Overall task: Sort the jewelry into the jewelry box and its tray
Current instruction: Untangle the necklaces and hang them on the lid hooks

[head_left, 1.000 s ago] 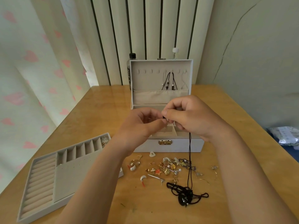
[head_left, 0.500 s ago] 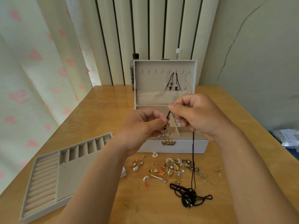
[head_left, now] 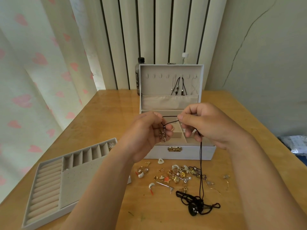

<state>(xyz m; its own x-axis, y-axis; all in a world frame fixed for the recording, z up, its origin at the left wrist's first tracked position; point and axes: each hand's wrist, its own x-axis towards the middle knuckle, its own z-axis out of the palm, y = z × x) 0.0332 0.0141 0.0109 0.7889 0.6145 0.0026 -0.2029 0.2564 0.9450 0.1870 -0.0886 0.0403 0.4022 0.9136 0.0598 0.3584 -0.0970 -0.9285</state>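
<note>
A white jewelry box (head_left: pixel 191 152) stands open at the table's middle, with black cord necklaces hung inside its lid (head_left: pixel 171 80). Over the box, my left hand (head_left: pixel 147 135) pinches a black cord necklace (head_left: pixel 201 156) near its metal flower pendant (head_left: pixel 163 136). My right hand (head_left: pixel 209 125) pinches the same cord a little further along, and the cord hangs down to a dark tangle (head_left: pixel 196 205) on the table. Loose jewelry (head_left: pixel 176 175) lies scattered in front of the box. The grey tray (head_left: pixel 48 185) sits at the left.
A dark bottle (head_left: pixel 139 75) and a white-capped bottle (head_left: pixel 184 58) stand behind the box. Curtains hang at the left and a wall rises at the right. A crinkled plastic bag (head_left: pixel 295 143) lies beyond the table's right edge.
My hands have drawn apart, stretching a short length of cord between them. The flower pendant has come into view below my left fingers.
</note>
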